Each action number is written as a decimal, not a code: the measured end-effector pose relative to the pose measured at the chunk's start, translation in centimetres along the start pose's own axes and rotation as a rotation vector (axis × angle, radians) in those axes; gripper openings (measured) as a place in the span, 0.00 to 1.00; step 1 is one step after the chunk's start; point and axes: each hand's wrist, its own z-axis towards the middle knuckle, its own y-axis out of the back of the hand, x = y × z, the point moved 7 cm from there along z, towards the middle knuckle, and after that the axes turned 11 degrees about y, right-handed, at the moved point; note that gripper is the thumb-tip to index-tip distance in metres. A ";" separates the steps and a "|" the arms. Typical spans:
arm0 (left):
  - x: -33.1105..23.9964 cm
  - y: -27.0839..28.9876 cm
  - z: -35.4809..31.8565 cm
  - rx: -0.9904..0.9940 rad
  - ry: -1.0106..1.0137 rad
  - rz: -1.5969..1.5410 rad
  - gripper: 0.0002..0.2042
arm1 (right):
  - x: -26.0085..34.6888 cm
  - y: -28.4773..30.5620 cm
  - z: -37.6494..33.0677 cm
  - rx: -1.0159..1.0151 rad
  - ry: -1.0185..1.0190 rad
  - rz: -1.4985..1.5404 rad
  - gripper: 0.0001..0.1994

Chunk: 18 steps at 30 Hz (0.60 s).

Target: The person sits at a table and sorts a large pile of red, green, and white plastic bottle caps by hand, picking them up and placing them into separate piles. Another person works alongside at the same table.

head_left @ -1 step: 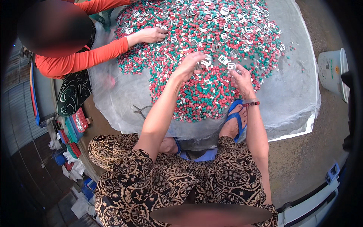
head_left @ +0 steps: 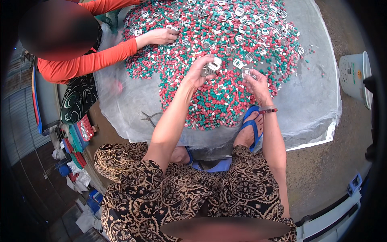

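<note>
Small red, green and white pebble-like pieces point(head_left: 209, 109) lie spread over a pale plastic sheet, with many metal buckles scattered among them. My left hand point(head_left: 196, 76) is closed around several silvery slide buckles point(head_left: 215, 64), held just above the pile. A single silvery buckle point(head_left: 245, 71) is pinched between the thumb and fingers of my right hand point(head_left: 257, 84). Just beyond it, between my two hands, a loose buckle point(head_left: 238, 63) rests on the pieces.
At the left, a co-worker's hand point(head_left: 163, 36) in an orange sleeve point(head_left: 102, 58) touches the pile. Pliers point(head_left: 150, 117) lie by my left forearm on the plastic sheet point(head_left: 298, 117). My foot in a blue flip-flop point(head_left: 254, 129) borders the pile. A white bucket point(head_left: 352, 76) stands far right.
My left hand has turned slightly and drawn back a little to the left, showing more of its buckles. The buckle in my right hand has tilted and shifted slightly.
</note>
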 end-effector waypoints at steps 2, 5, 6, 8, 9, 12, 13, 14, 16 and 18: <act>-0.3 -1.4 -1.4 0.297 -0.068 -0.432 0.07 | 0.1 -0.6 -0.4 0.048 -0.008 0.018 0.08; 0.3 -2.0 -0.5 0.178 -0.068 -0.411 0.11 | 0.3 -1.3 -0.6 0.059 -0.025 0.013 0.08; 0.3 -2.2 0.2 0.107 -0.057 -0.252 0.12 | 0.3 -1.4 -0.6 0.055 -0.028 0.010 0.09; -0.7 -2.6 2.1 -0.020 -0.055 0.105 0.13 | 0.4 -1.5 -0.4 0.031 -0.045 0.066 0.09; -1.1 -3.0 2.9 -0.126 -0.098 0.478 0.13 | 0.3 -1.5 -0.3 0.025 -0.066 0.101 0.10; -1.8 -4.7 5.2 -0.436 -0.305 1.371 0.13 | -0.1 -0.9 -0.3 -0.029 -0.122 0.167 0.11; -1.7 -5.3 5.5 -0.518 -0.410 1.514 0.13 | 0.1 -0.8 -0.3 -0.011 -0.101 0.182 0.11; -1.3 -5.7 6.0 -0.571 -0.477 1.665 0.13 | 0.0 -0.5 -0.3 -0.032 -0.094 0.177 0.11; -0.7 -5.7 7.0 -0.578 -0.512 1.713 0.13 | 0.0 0.3 -0.4 -0.061 -0.101 0.103 0.10; -0.4 -5.4 7.3 -0.564 -0.504 1.702 0.13 | 0.0 1.3 -0.5 -0.094 -0.128 0.034 0.10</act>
